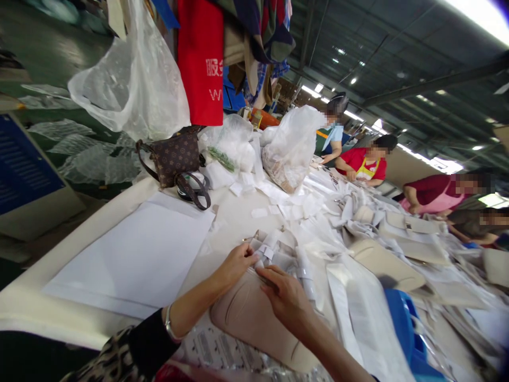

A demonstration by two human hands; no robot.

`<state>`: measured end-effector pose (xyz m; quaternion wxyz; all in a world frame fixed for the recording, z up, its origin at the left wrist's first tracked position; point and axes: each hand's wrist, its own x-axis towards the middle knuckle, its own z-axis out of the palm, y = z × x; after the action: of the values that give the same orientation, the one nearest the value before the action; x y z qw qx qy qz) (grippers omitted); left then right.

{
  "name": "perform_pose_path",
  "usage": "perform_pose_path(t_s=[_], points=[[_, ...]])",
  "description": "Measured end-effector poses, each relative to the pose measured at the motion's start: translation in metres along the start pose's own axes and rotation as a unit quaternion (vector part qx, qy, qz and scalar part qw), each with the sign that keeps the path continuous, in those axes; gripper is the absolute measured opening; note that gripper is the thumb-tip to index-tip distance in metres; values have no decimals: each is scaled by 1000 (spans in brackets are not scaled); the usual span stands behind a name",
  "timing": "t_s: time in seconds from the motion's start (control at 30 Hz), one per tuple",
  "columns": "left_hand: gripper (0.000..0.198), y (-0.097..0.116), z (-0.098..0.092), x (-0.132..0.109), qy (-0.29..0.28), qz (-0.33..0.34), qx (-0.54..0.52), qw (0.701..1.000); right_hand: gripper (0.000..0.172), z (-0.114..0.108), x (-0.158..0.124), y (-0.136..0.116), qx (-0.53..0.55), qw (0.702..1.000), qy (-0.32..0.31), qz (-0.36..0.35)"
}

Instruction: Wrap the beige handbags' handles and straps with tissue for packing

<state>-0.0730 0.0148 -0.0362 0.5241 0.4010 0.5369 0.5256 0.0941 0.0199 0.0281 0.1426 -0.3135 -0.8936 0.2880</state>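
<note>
A beige handbag (pixel 254 323) lies in front of me, its curved flap toward my body. White wrapping (pixel 274 250) covers the strap and fittings at its far edge. My left hand (pixel 238 261) pinches the wrapping there with thumb and fingertips. Close beside it, my right hand (pixel 284 294) has its fingers together and bent over the bag's far edge, the thumb underneath. What lies exactly between the right fingertips is hidden. Beneath the bag shows printed clear plastic (pixel 214 350).
White sheets (pixel 135 254) lie to the left. A brown patterned bag (pixel 177 159) and filled plastic bags (pixel 292 146) stand behind. Right are a blue plastic container (pixel 401 313) and several beige bags (pixel 385 262). Co-workers (pixel 368 164) work along the table's far right.
</note>
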Motion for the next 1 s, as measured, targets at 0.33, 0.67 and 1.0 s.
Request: perform_pose_path(t_s=[0.33,0.67,1.0], points=[[20,5,-3,2,1,30,65,997,19,-12,24,-6,-14,993,-47,106],[13,-6,0,8,35,47,23,998,12,-9,16,-6,-45,982,-99,153],[12,5,-4,-2,-16,62,-104,992,37,-6,16,17,143,974,-116,134]])
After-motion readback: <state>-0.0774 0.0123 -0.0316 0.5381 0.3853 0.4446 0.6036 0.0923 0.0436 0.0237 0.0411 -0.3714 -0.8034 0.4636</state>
